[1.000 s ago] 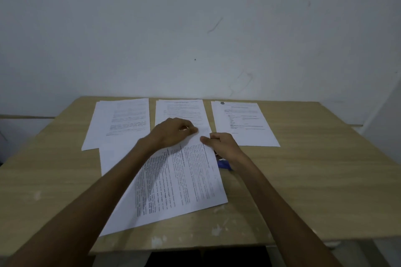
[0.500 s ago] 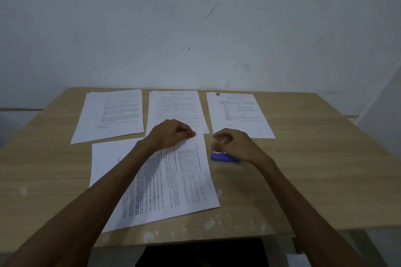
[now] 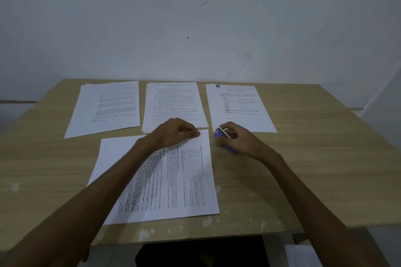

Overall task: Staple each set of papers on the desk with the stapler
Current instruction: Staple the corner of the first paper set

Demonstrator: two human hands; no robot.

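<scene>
**A:** Why is the wooden table [image 3: 314,158] laid out this way?

**B:** Probably so each set can be taken in turn. Three paper sets lie in a row at the far edge: the left set [image 3: 106,108], the middle set [image 3: 173,102] and the right set [image 3: 238,106], each apart from its neighbours. The fourth, a near set [image 3: 173,180] turned sideways, lies in front of the person, seemingly the one in hand.

**A:** And the hands?

**B:** The left hand [image 3: 175,134] rests curled on the near set's far right corner, fingers pressed down on the sheets, likely to keep the pages square where the staple would go. The right hand [image 3: 236,138] has its grip closed around the blue stapler [image 3: 221,134], just beside that corner, with the stapler's mouth pointing toward the paper but not yet over it.

**A:** Any trays or boxes holding anything?

**B:** None shows; everything lies bare on the table. Whether the far sets are already stapled is too small to tell.
</scene>
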